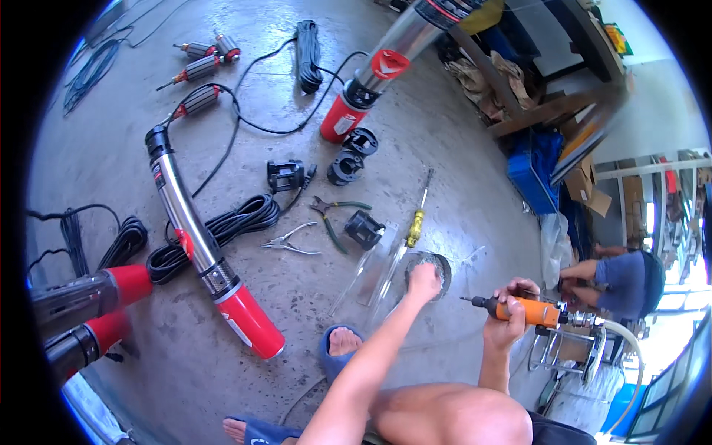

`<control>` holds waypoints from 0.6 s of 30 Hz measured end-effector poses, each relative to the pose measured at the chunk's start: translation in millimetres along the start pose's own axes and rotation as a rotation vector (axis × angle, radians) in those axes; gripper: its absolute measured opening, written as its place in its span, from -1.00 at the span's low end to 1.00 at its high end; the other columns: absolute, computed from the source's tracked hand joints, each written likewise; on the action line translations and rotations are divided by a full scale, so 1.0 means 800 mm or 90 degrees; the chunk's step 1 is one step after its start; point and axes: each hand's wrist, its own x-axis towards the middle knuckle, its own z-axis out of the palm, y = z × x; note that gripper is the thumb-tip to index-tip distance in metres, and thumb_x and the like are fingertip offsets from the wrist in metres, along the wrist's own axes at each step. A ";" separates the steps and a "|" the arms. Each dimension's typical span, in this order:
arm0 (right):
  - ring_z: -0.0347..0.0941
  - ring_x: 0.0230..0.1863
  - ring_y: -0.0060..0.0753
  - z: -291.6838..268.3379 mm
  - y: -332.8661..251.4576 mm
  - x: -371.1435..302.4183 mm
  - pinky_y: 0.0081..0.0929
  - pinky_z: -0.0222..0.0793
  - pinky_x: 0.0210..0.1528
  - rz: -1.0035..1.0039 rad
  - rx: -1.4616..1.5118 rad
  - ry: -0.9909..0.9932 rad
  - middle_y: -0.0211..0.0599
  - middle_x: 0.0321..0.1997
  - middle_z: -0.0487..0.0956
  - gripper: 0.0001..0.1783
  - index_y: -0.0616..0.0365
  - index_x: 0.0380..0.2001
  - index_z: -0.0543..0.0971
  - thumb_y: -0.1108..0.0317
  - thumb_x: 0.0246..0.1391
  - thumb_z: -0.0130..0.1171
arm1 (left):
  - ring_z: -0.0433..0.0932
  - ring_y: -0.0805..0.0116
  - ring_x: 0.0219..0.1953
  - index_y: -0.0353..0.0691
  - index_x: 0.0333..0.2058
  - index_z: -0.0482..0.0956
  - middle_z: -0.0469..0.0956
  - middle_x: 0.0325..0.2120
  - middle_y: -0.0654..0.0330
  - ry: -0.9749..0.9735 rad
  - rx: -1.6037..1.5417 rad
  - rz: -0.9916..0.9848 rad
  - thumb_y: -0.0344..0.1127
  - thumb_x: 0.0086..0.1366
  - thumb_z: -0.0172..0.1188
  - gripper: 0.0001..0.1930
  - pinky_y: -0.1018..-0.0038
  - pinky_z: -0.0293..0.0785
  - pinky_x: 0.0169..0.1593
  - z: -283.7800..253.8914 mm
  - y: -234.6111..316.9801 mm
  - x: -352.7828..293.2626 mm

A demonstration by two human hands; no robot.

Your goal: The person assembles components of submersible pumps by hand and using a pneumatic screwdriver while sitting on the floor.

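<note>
My left hand reaches into a round dish of small shiny metal pieces, probably screws. Its fingers are bunched together, and whatever they hold is hidden. In my right hand is an orange air screwdriver, its bit aimed left toward the dish and a pale hose trailing from its back end. Just beyond the dish lies a yellow-handled screwdriver. Green-handled pliers, silver pliers and a black plastic housing rest left of it.
Steel-and-red pump tubes lie at left; another pump tube stands at the far middle. Black cable coils, motor rotors and more black housings sit on the concrete floor. A blue crate and another person are at right.
</note>
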 end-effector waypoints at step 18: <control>0.33 -0.45 -0.52 0.252 0.016 -0.068 -0.43 0.34 -0.26 0.059 0.335 -0.251 -0.22 -0.25 0.43 -0.61 0.17 -0.12 0.41 0.40 -0.12 0.05 | 0.41 0.43 -0.50 -0.28 -0.28 0.62 0.61 -0.42 0.14 0.130 -1.200 -0.044 -0.27 0.42 0.10 -0.79 0.56 0.27 -0.49 -0.343 -0.013 -0.164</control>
